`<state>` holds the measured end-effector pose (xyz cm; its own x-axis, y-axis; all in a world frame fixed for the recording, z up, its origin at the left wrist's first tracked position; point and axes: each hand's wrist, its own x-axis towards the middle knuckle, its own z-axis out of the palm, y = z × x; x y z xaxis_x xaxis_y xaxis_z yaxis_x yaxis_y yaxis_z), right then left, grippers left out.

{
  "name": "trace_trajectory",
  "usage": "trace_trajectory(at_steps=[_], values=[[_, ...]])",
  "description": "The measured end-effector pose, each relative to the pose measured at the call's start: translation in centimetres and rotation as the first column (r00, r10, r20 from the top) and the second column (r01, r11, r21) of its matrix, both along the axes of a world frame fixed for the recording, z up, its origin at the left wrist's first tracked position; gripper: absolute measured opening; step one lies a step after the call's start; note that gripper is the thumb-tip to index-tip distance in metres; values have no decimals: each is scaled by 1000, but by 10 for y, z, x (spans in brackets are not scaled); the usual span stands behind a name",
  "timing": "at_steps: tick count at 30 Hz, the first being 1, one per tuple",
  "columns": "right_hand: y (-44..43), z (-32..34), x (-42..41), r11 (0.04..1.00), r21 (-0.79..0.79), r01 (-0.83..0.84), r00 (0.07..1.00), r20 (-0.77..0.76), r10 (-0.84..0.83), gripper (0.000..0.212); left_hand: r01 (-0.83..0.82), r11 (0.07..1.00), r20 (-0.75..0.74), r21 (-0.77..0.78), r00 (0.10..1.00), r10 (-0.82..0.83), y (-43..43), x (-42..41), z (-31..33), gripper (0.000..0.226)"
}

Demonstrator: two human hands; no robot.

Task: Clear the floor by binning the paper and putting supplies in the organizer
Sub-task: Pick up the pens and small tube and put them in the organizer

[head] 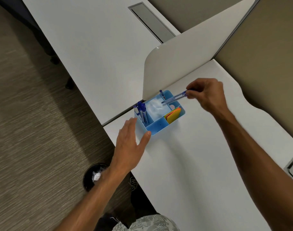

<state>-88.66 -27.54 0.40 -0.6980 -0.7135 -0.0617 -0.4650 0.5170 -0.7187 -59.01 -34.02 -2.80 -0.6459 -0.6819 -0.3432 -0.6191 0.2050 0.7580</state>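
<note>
A light blue organizer (156,129) stands on the white desk (192,155) beside a divider panel. Blue markers (143,111) stand in its left compartment, coloured sticky notes (173,115) in its right one, and a clear plastic bag (154,107) lies in the middle. My right hand (207,95) holds blue pens (174,98) slanted over the organizer's back part. My left hand (130,140) is open, its thumb touching the organizer's front left corner. A black bin (90,176) with crumpled white paper (97,176) stands on the carpet below the desk edge.
A cream divider panel (184,59) rises just behind the organizer. A second white desk (92,55) with a grey cable slot (152,22) lies to the left. Carpet (26,130) covers the floor, with chair casters (70,84) near the desk edge.
</note>
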Motion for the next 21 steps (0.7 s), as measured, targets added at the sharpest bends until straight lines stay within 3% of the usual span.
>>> trace_trajectory(at_steps=[3, 9, 21], values=[[-9, -14, -14, 999, 12, 53, 991, -120, -51, 15, 38, 995, 35, -95, 999, -35, 1, 3, -6, 80], [-31, -46, -19, 998, 59, -19, 955, -295, 36, 13, 33, 979, 88, -199, 996, -16, 2, 11, -28, 81], [-68, -95, -14, 923, 362, -135, 892, -362, 272, 9, -4, 985, 122, -170, 992, 25, 4, 23, -43, 81]])
